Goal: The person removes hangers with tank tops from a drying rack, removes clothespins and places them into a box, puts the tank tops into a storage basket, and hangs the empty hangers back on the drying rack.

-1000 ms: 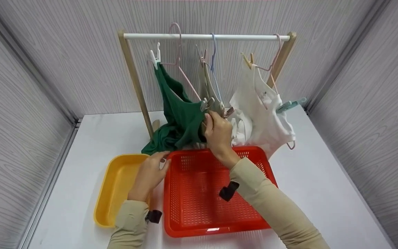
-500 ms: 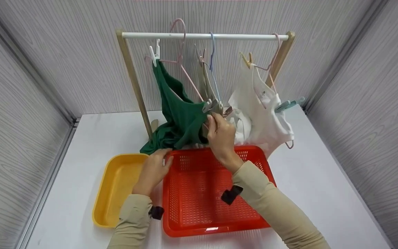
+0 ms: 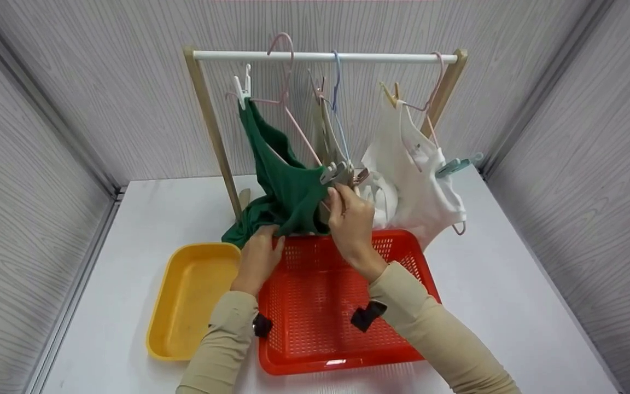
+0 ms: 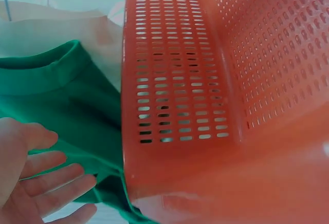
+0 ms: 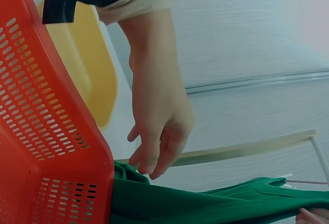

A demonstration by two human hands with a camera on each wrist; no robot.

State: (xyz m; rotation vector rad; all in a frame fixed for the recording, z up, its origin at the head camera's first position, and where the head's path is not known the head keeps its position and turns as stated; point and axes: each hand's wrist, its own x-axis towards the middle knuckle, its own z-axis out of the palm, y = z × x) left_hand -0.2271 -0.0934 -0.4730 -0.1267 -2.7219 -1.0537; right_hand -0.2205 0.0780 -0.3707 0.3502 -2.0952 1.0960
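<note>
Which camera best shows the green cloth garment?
The head view: it shows the green cloth garment from its clipped top edge to its bunched bottom. The left wrist view shows part beside the red perforated plastic basket; the right wrist view, a band low in the picture.

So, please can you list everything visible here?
Rack: one, white and wooden, back
Hangers: three, pink and blue, along bar
Green garment: one, left hanger
Beige garment: one, middle hanger
White garment: one, right hanger
Clothespins: at least six, mixed, on garments
Basket: one, red, front centre
Tray: one, yellow, basket's left
Table: one, white, underneath
Walls: three, grey, around
Sleeves: two, beige, forearms
Wrist devices: two, black, cuffs
Left hand: one, bare, basket's far left corner
Right hand: one, bare, green garment's clipped edge
</note>
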